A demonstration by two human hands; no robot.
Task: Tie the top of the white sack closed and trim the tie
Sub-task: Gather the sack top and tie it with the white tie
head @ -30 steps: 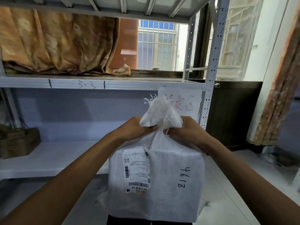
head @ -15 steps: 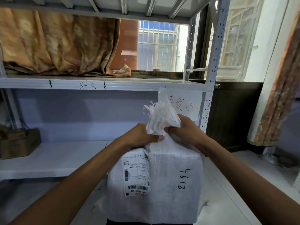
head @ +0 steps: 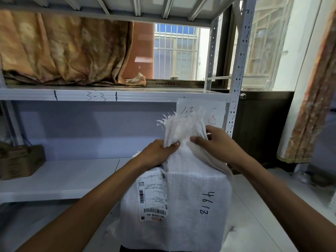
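A white woven sack [head: 192, 200] stands upright in front of me, box-shaped, with a shipping label [head: 152, 195] on its left face and "4613" written in black on the right. Its frayed top [head: 183, 128] is bunched upward into a neck. My left hand [head: 158, 153] pinches the neck from the left, thumb against the cloth. My right hand [head: 216, 142] holds the gathered cloth from the right, fingers curled behind it and thumb in front. No tie or cutting tool is visible.
A white metal shelf rack [head: 236, 84] stands right behind the sack, its lower shelf [head: 63, 177] at the left holding a brown cardboard box [head: 20, 160]. Orange cloth [head: 63, 50] lies on the upper shelf. A dark cabinet [head: 261, 128] and a curtain [head: 309, 99] are at the right.
Both hands have moved up the sack's neck, squeezing the loose top into a narrower, taller bunch. My right hand has shifted higher and further round the cloth.
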